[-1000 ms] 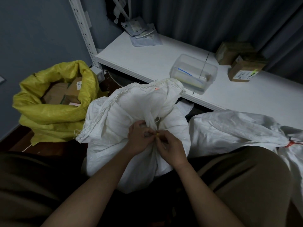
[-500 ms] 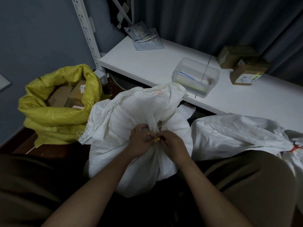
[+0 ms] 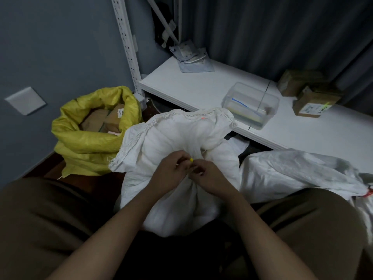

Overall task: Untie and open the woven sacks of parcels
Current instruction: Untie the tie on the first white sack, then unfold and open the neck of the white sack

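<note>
a dim storage corner with a grey-blue wall, dark curtains and a white shelf [image 3: 193, 87] carrying a clear plastic tub [image 3: 251, 105], two cardboard boxes [image 3: 311, 101] and a heap of grey mailers [image 3: 192, 59], seen in the single head view, looking down between the person's knees. the white woven sack [image 3: 173, 142] stands on the floor between the legs, its neck gathered tight and its frayed mouth flopped over behind the knot; a yellow sack [image 3: 90, 138] to the left already stands open with brown parcels showing, and a second white sack [image 3: 292, 172] lies to the right, its red tie [image 3: 370, 191] just visible at the frame's edge. the left hand [image 3: 168, 174] and right hand [image 3: 210, 177] meet at the neck, both grips pinched nearly shut on a small yellow tie [image 3: 191, 159] that peeks out between the fingertips; whether it is a knot, a clip or a cable tie is too small to tell. done well, this step probably means one hand pinning the gathered neck so the cloth cannot twist, while the other works the free end loose rather than tugging it, since a hard pull would likely cinch it tighter. once slack, the mouth can be spread and rolled down like the yellow sack's.
</note>
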Motion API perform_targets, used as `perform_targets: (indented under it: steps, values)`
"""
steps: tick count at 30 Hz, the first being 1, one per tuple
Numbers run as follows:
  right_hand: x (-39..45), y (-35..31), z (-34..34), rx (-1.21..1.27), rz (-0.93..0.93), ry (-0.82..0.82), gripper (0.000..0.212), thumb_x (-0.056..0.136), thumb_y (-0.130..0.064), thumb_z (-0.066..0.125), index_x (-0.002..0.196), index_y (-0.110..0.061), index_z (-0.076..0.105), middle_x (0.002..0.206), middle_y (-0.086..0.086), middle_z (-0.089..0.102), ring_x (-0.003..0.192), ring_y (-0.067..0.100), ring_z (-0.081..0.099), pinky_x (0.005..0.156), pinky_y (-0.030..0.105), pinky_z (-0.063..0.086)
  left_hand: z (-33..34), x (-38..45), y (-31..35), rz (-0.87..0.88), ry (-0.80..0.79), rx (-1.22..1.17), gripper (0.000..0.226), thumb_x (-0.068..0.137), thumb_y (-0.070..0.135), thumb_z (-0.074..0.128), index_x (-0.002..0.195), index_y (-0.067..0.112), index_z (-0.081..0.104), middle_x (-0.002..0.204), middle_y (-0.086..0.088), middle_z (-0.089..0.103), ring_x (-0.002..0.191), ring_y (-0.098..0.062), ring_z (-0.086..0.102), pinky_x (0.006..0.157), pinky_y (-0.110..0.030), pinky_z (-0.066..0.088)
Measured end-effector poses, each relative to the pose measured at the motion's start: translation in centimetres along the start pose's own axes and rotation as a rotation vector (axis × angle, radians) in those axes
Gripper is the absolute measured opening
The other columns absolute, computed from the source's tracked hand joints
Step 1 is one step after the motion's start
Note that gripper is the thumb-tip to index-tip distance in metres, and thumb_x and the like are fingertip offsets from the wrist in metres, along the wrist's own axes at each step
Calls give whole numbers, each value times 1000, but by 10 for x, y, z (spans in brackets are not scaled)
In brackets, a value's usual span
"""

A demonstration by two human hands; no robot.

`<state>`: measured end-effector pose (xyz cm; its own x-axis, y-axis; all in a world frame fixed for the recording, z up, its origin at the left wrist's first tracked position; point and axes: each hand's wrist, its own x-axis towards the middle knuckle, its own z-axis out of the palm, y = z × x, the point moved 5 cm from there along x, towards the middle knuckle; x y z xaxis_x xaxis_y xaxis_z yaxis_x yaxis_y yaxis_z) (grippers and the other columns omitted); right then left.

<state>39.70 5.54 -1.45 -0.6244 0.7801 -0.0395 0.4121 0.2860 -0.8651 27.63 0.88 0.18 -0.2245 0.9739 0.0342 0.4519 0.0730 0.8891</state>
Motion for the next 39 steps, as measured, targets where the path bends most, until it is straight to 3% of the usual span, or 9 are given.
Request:
perform_targets:
  steps: [4, 11, 14, 17, 20, 26, 32, 35, 39]
  values:
    - [-3, -24, -6, 292, 26, 248, 16, 86, 0, 65, 90, -14, 71, 70, -6, 66, 58, -7, 59, 60, 8, 44, -28, 9, 50, 85, 72, -103, 12, 90, 2, 58, 89, 14, 59, 81, 12, 60, 73, 11, 55, 68, -7, 41]
    - [38, -35, -90, 296, 11, 594, 12, 88, -6, 64, 94, -11, 73, 81, -1, 68, 63, 2, 60, 67, 22, 53, -45, 68, 70, 10, 93, -29, 16, 92, 19, 58, 107, 11, 61, 90, 4, 61, 79, -9, 53, 74, -16, 43]
    - [73, -8, -135, 10, 86, 584, 12, 86, -8, 61, 85, -8, 73, 68, -2, 64, 69, 14, 57, 68, 26, 45, -21, 109, 61, -45, 5, 142, 18, 95, 16, 51, 107, 10, 62, 100, -2, 61, 85, -12, 53, 66, -11, 39]
    - [101, 32, -178, -190, 210, 573, 14, 84, -4, 57, 79, 3, 69, 70, 19, 63, 71, 23, 55, 63, 32, 37, 11, 151, 63, -64, -85, 233, 18, 94, 16, 48, 105, 12, 61, 95, -1, 60, 95, -22, 59, 74, -23, 41]
    - [130, 80, -209, -272, 311, 550, 15, 81, -1, 54, 68, -2, 59, 68, 19, 54, 74, 24, 58, 66, 34, 43, 44, 199, 67, -47, -123, 286, 19, 93, 14, 47, 106, 10, 60, 97, -6, 63, 99, -27, 59, 78, -26, 42]
    - [206, 153, -268, -269, 461, 589, 36, 83, -1, 59, 117, -5, 66, 116, 18, 67, 113, 31, 59, 96, 32, 44, 100, 296, 49, 2, -163, 425, 19, 93, 17, 45, 107, 16, 57, 111, -9, 62, 105, -29, 57, 88, -34, 47]
    - [256, 184, -257, -393, 511, 256, 68, 89, -3, 52, 150, -12, 25, 158, 13, 18, 140, 27, 31, 110, 29, 27, 125, 334, 24, 41, -195, 507, 25, 95, 23, 46, 119, 18, 53, 120, -7, 52, 109, -27, 53, 94, -39, 44]
    - [244, 171, -231, -467, 376, 344, 57, 89, -2, 48, 144, -10, 39, 150, 15, 32, 134, 28, 39, 104, 31, 33, 113, 317, 9, 80, -191, 511, 26, 94, 22, 49, 119, 17, 54, 119, -9, 54, 108, -28, 53, 91, -41, 45]
    - [219, 129, -174, -312, 92, 328, 17, 91, -18, 59, 102, -10, 70, 100, 12, 65, 86, 24, 61, 82, 32, 45, 54, 265, -12, 102, 20, 579, 31, 87, 29, 46, 108, 16, 65, 110, -8, 64, 103, -30, 58, 88, -40, 47]
